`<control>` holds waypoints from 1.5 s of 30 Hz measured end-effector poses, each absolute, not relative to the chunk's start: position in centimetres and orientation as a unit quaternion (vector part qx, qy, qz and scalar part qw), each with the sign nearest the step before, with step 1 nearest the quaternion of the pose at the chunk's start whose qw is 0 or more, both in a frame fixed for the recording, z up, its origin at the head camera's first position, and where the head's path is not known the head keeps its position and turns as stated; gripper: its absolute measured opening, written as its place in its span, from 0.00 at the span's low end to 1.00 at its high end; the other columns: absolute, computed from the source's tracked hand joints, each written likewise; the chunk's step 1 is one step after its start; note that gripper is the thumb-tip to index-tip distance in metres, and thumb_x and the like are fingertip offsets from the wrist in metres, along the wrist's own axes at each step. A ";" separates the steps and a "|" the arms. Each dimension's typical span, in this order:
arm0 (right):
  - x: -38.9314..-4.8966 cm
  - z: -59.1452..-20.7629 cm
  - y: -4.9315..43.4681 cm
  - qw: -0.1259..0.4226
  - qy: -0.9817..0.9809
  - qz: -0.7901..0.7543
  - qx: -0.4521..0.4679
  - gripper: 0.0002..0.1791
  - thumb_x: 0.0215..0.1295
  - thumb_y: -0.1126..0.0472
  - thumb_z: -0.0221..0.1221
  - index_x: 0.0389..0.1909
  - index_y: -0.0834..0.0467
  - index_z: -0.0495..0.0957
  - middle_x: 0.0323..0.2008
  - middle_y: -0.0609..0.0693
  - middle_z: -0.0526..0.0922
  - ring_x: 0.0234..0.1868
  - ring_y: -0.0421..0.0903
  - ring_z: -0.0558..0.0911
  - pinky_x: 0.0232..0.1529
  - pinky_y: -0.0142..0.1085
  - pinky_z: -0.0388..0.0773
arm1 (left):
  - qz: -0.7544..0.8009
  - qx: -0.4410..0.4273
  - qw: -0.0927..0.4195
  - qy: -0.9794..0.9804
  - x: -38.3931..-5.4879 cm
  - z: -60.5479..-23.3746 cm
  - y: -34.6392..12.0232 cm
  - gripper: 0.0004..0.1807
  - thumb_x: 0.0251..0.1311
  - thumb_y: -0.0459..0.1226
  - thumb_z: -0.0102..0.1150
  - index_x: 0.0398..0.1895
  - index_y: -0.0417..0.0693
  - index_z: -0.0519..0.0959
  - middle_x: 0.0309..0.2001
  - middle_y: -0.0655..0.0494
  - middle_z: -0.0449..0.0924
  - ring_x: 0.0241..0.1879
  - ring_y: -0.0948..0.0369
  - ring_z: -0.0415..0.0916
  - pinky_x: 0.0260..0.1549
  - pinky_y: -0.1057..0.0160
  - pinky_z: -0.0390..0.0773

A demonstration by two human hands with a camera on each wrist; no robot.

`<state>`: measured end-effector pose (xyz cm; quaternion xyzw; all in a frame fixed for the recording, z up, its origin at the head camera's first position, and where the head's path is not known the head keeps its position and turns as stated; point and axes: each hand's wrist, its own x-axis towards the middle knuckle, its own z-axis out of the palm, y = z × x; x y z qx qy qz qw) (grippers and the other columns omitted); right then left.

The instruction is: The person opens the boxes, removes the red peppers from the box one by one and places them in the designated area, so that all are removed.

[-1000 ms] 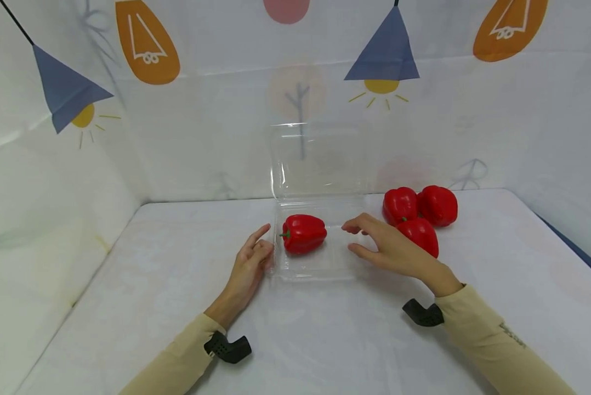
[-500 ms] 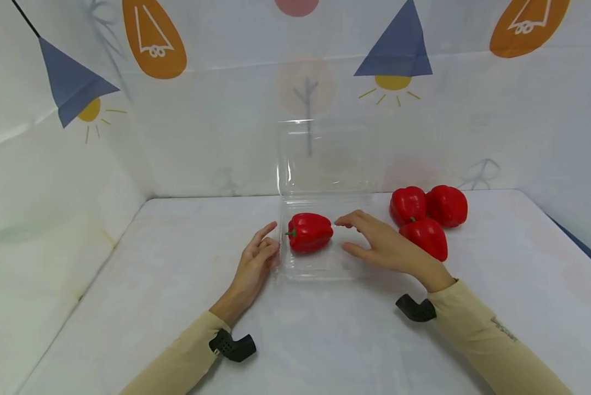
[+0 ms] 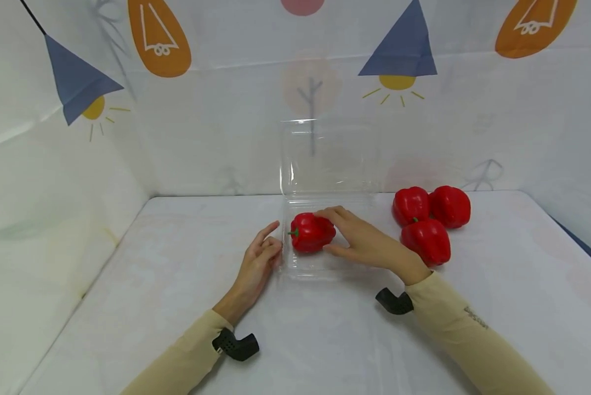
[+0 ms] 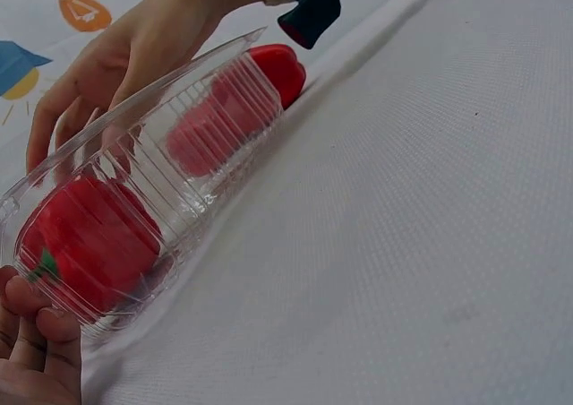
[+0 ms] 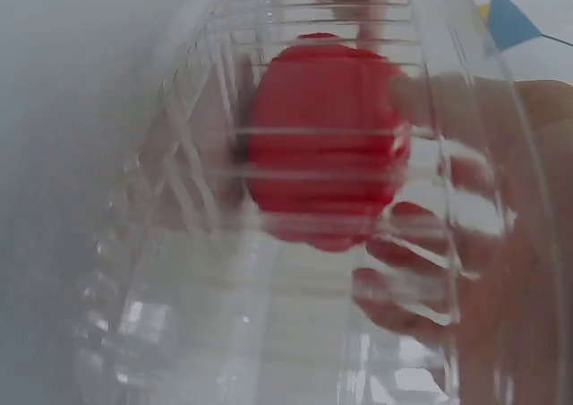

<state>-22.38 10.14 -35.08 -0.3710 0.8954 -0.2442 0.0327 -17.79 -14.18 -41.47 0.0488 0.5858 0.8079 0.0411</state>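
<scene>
A clear plastic clamshell box (image 3: 320, 269) stands on the table, its lid (image 3: 332, 159) raised against the back wall. One red bell pepper (image 3: 311, 233) lies in the box's left half, green stem toward the left. My left hand (image 3: 258, 266) rests against the box's left wall; in the left wrist view its fingertips (image 4: 36, 311) meet the plastic near the stem. My right hand (image 3: 362, 241) reaches over the box, fingers behind the pepper's right end and thumb in front of it. Whether those fingers bear on the pepper I cannot tell; the right wrist view looks through blurry plastic.
To the right of the box, three more red bell peppers (image 3: 426, 241) sit close together on the white-covered table (image 3: 335, 345). A white printed cloth (image 3: 216, 109) forms the back and side walls, right behind the raised lid.
My right hand has moved left from the box's right side to the pepper inside, its fingers coming around the right end. The left hand stays at the box's left wall. The head view has shifted slightly.
</scene>
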 end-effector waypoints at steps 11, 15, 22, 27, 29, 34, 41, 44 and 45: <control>-22.7 -35.5 8.3 0.013 0.899 -0.214 -0.383 0.41 0.57 0.55 0.65 0.69 0.47 0.57 0.68 0.55 0.60 0.65 0.57 0.67 0.58 0.54 0.72 | 0.803 0.054 0.047 0.591 -17.8 -41.3 -14.0 0.29 0.66 0.30 0.44 0.70 0.43 0.55 0.28 0.63 0.69 0.24 0.67 0.63 0.29 0.73 0.67; -22.7 -35.7 8.0 -0.006 0.898 -0.198 -0.392 0.41 0.56 0.56 0.65 0.69 0.47 0.57 0.68 0.56 0.60 0.65 0.56 0.68 0.59 0.55 0.70 | 0.803 0.054 0.047 0.592 -17.8 -41.3 -14.0 0.29 0.66 0.30 0.44 0.70 0.43 0.55 0.28 0.63 0.69 0.24 0.67 0.63 0.29 0.73 0.67; -22.7 -35.8 7.6 -0.020 0.898 -0.192 -0.395 0.38 0.56 0.57 0.66 0.68 0.50 0.61 0.65 0.55 0.64 0.62 0.54 0.70 0.58 0.52 0.73 | 0.803 0.053 0.047 0.592 -17.8 -41.3 -14.0 0.29 0.67 0.31 0.45 0.70 0.43 0.55 0.27 0.63 0.69 0.24 0.66 0.63 0.29 0.73 0.67; -22.7 -35.8 7.4 -0.019 0.898 -0.197 -0.394 0.38 0.56 0.58 0.65 0.67 0.50 0.61 0.63 0.54 0.66 0.62 0.52 0.69 0.58 0.50 0.73 | 0.800 0.054 0.048 0.596 -17.7 -41.4 -14.1 0.29 0.67 0.31 0.44 0.71 0.44 0.55 0.28 0.63 0.69 0.24 0.66 0.64 0.31 0.73 0.68; -22.7 -35.8 7.4 -0.020 0.897 -0.199 -0.394 0.38 0.56 0.58 0.66 0.67 0.50 0.61 0.63 0.54 0.67 0.62 0.52 0.69 0.57 0.50 0.74 | 0.800 0.055 0.047 0.596 -17.7 -41.4 -14.1 0.29 0.67 0.32 0.44 0.71 0.44 0.55 0.28 0.62 0.69 0.24 0.66 0.64 0.31 0.73 0.68; -22.8 -35.8 7.5 -0.030 0.898 -0.194 -0.394 0.37 0.56 0.57 0.66 0.67 0.49 0.61 0.63 0.53 0.66 0.62 0.51 0.70 0.57 0.50 0.74 | 0.801 0.057 0.044 0.594 -17.7 -41.4 -14.1 0.29 0.67 0.31 0.44 0.71 0.44 0.55 0.28 0.62 0.69 0.24 0.66 0.64 0.31 0.73 0.68; -22.4 -35.7 8.0 -0.015 0.906 -0.202 -0.372 0.39 0.55 0.55 0.66 0.67 0.46 0.61 0.64 0.51 0.66 0.63 0.51 0.69 0.55 0.48 0.76 | 0.805 0.054 0.045 0.589 -17.6 -41.3 -14.2 0.29 0.67 0.31 0.44 0.71 0.43 0.54 0.27 0.63 0.69 0.24 0.66 0.64 0.32 0.73 0.69; -22.2 -35.7 8.3 -0.015 0.907 -0.207 -0.367 0.40 0.54 0.55 0.67 0.68 0.46 0.61 0.64 0.52 0.66 0.63 0.51 0.69 0.54 0.47 0.77 | 0.804 0.052 0.047 0.590 -17.6 -41.4 -14.3 0.30 0.67 0.31 0.44 0.71 0.44 0.54 0.27 0.63 0.70 0.25 0.66 0.64 0.32 0.72 0.69; -22.2 -35.7 8.4 -0.016 0.907 -0.208 -0.366 0.40 0.54 0.55 0.67 0.68 0.46 0.61 0.64 0.52 0.66 0.63 0.51 0.69 0.54 0.47 0.77 | 0.804 0.052 0.047 0.591 -17.6 -41.4 -14.3 0.30 0.67 0.31 0.45 0.71 0.44 0.54 0.28 0.64 0.70 0.25 0.66 0.64 0.32 0.72 0.69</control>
